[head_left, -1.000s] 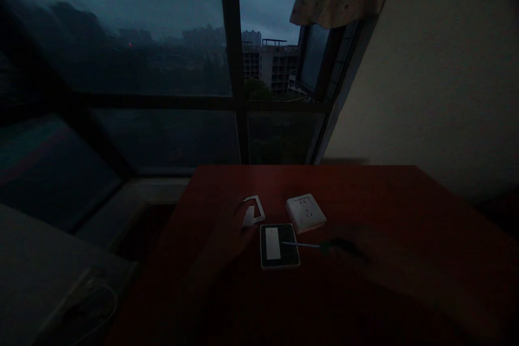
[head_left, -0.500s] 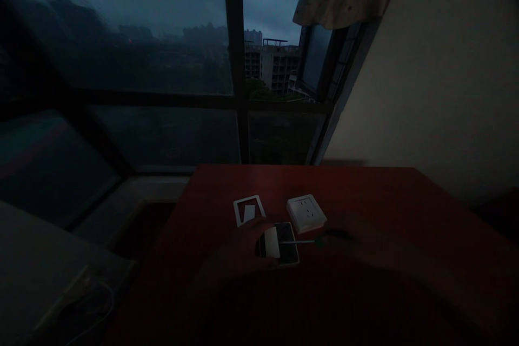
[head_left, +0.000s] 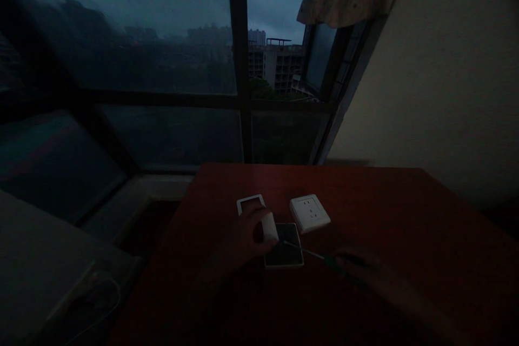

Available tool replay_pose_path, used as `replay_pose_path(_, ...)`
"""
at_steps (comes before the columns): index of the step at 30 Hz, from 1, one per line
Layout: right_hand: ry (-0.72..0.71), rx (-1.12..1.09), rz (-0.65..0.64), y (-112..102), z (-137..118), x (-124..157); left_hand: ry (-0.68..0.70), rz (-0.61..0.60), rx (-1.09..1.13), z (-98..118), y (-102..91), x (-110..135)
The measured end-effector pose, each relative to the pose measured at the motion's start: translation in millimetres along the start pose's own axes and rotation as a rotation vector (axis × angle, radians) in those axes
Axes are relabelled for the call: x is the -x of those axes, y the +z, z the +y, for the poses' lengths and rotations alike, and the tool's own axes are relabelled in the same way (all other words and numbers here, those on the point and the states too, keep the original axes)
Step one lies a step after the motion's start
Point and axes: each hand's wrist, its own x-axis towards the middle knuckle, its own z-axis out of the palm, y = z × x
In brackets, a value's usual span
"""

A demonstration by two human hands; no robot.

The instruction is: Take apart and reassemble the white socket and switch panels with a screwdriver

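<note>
My left hand (head_left: 245, 235) grips a white rectangular switch plate (head_left: 270, 228) between thumb and fingers, tilted up over the left side of a square switch body (head_left: 291, 255). That body lies on the table, dark inside with a pale rim. In my right hand (head_left: 363, 266) is a screwdriver (head_left: 313, 253) with a green handle, its shaft pointing left. The tip is over the dark inside of the switch body, near the plate; whether it touches is too dim to tell. Behind my left hand lies a thin white frame (head_left: 250, 197), partly covered by my fingers.
A white wall socket (head_left: 310, 212) on a thick base sits just beyond the switch body. The reddish-brown table (head_left: 365, 189) ends at a large window (head_left: 170, 65). At lower left a white cable (head_left: 115, 303) hangs near a pale surface. The light is very dim.
The white plate has come up off the switch body in my left hand and now tilts. My right hand has drawn back slightly to the right and down with the screwdriver.
</note>
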Motion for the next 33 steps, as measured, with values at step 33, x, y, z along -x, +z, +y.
replay_pose_path(33,-0.365,0.324,0.762,-21.9,-66.9,26.2,0.107,-0.190,-0.130,11.7,10.0,5.4)
